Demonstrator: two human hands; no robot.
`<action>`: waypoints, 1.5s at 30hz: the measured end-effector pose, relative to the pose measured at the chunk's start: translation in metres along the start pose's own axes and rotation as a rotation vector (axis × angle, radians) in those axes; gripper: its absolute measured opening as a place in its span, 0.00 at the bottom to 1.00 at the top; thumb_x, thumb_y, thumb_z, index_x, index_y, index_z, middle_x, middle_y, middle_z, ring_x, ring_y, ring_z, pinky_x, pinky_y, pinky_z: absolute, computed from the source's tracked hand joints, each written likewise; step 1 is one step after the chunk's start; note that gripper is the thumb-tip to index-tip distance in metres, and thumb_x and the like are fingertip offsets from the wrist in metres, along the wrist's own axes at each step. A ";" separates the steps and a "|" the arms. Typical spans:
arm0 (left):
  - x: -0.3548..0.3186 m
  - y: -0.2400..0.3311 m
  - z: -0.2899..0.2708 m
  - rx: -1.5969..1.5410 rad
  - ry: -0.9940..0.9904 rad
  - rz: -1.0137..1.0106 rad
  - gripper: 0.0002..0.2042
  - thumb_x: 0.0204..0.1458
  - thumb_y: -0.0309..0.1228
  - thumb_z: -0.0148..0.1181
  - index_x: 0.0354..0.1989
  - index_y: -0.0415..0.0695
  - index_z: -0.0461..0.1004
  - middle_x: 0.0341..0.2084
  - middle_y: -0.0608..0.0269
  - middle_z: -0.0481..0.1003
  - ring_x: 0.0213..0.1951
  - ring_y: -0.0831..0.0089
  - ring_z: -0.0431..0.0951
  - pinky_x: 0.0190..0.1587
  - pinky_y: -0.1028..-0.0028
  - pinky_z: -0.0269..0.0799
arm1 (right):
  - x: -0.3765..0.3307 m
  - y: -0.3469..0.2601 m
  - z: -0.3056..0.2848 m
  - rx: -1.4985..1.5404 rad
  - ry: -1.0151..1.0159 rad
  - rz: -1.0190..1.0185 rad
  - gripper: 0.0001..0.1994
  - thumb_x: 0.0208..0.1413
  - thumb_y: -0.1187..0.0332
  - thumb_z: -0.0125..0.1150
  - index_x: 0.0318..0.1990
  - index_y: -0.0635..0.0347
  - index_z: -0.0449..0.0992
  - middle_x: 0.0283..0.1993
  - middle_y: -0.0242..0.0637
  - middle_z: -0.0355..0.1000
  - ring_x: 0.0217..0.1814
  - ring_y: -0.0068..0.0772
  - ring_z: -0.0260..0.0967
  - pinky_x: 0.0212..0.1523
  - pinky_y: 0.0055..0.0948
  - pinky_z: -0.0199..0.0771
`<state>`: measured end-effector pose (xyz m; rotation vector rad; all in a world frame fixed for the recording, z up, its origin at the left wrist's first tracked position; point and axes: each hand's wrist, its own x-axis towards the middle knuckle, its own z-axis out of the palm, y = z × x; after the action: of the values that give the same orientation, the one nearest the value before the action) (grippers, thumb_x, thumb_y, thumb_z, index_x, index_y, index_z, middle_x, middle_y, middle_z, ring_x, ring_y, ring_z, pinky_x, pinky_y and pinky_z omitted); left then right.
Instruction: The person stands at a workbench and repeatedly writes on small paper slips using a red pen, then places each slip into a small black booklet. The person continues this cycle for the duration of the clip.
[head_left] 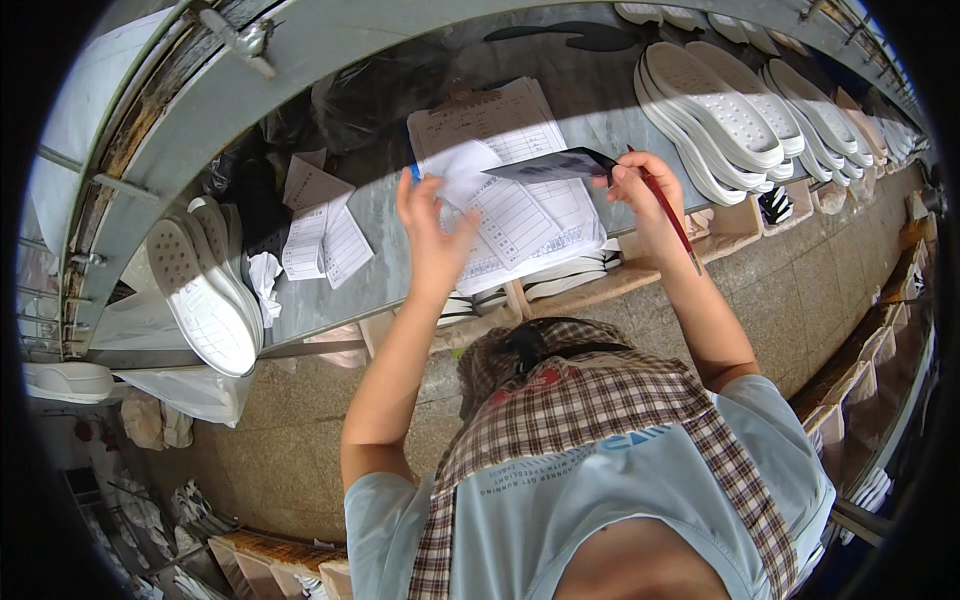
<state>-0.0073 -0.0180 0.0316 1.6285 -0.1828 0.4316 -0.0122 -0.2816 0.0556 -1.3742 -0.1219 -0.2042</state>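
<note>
My right hand (648, 200) is closed around a slim red pen (672, 222), its tip pointing down toward the floor. The same hand pinches the right end of a thin dark sheet (555, 166), like carbon paper, held above the papers. My left hand (435, 240) is over the left side of the stack, fingers apart and partly smeared by motion. Beside its fingertips a white sheet (462, 168) is raised and blurred; I cannot tell whether they touch it. Under both hands lie printed forms (515, 225) on a clipboard with a metal clip (470, 95).
Several printed slips (325, 235) and a crumpled paper (265, 285) lie left on the grey table (390, 290). White perforated shoe soles (205, 300) stand at the left edge, with more soles (715, 110) at the right. Bins (725, 230) line the front below the tabletop.
</note>
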 end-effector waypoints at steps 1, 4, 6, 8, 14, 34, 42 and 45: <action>-0.001 0.004 -0.007 0.364 -0.189 0.227 0.11 0.52 0.32 0.61 0.43 0.46 0.75 0.48 0.58 0.72 0.55 0.60 0.70 0.61 0.60 0.60 | 0.000 0.000 -0.002 -0.007 0.011 -0.004 0.04 0.58 0.73 0.57 0.39 0.62 0.74 0.34 0.39 0.78 0.34 0.22 0.72 0.37 0.21 0.70; -0.001 0.012 -0.012 0.885 -0.601 0.450 0.09 0.46 0.34 0.64 0.37 0.49 0.79 0.43 0.60 0.75 0.50 0.62 0.73 0.60 0.60 0.60 | 0.000 -0.002 -0.009 0.004 0.010 -0.021 0.05 0.59 0.73 0.56 0.40 0.64 0.73 0.34 0.36 0.75 0.37 0.25 0.74 0.37 0.21 0.71; 0.001 0.013 -0.010 0.995 -0.733 0.467 0.08 0.44 0.33 0.65 0.34 0.49 0.80 0.38 0.62 0.76 0.45 0.64 0.75 0.59 0.61 0.62 | -0.002 -0.005 -0.014 0.016 0.016 -0.023 0.05 0.59 0.73 0.56 0.41 0.64 0.72 0.33 0.34 0.72 0.39 0.28 0.75 0.37 0.22 0.71; 0.006 0.011 -0.005 1.065 -0.770 0.519 0.07 0.41 0.32 0.64 0.31 0.49 0.79 0.31 0.66 0.76 0.40 0.67 0.76 0.56 0.61 0.64 | -0.002 -0.008 -0.018 -0.018 0.024 -0.057 0.05 0.59 0.73 0.56 0.41 0.64 0.72 0.32 0.34 0.72 0.39 0.29 0.75 0.38 0.22 0.71; 0.014 0.004 0.004 1.136 -0.776 0.780 0.04 0.40 0.24 0.55 0.19 0.46 0.75 0.22 0.64 0.74 0.33 0.66 0.76 0.55 0.62 0.64 | -0.010 -0.018 -0.028 -0.096 0.034 -0.136 0.05 0.59 0.73 0.55 0.41 0.64 0.72 0.37 0.38 0.75 0.41 0.31 0.76 0.39 0.23 0.72; 0.056 -0.010 -0.034 0.420 -0.670 -0.241 0.05 0.52 0.25 0.60 0.36 0.41 0.77 0.34 0.64 0.79 0.37 0.74 0.77 0.43 0.74 0.72 | -0.019 0.001 -0.020 -0.623 -0.515 -0.532 0.05 0.48 0.77 0.65 0.33 0.63 0.77 0.40 0.41 0.79 0.40 0.40 0.77 0.43 0.34 0.74; 0.026 0.006 -0.019 0.930 -0.786 0.473 0.08 0.46 0.35 0.64 0.33 0.47 0.80 0.32 0.63 0.77 0.42 0.66 0.75 0.57 0.65 0.62 | -0.021 0.008 -0.037 -0.399 -0.239 -0.332 0.04 0.54 0.81 0.59 0.37 0.67 0.76 0.43 0.45 0.78 0.47 0.35 0.76 0.50 0.30 0.73; 0.030 0.008 -0.012 1.148 -0.884 0.564 0.04 0.45 0.29 0.59 0.28 0.48 0.79 0.28 0.67 0.75 0.40 0.69 0.75 0.59 0.61 0.59 | -0.021 -0.002 -0.051 -0.376 -0.215 -0.267 0.05 0.56 0.84 0.52 0.39 0.67 0.73 0.47 0.49 0.76 0.51 0.37 0.73 0.56 0.33 0.70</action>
<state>0.0147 -0.0026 0.0508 2.8325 -1.2611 0.1840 -0.0344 -0.3307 0.0432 -1.7516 -0.4672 -0.3125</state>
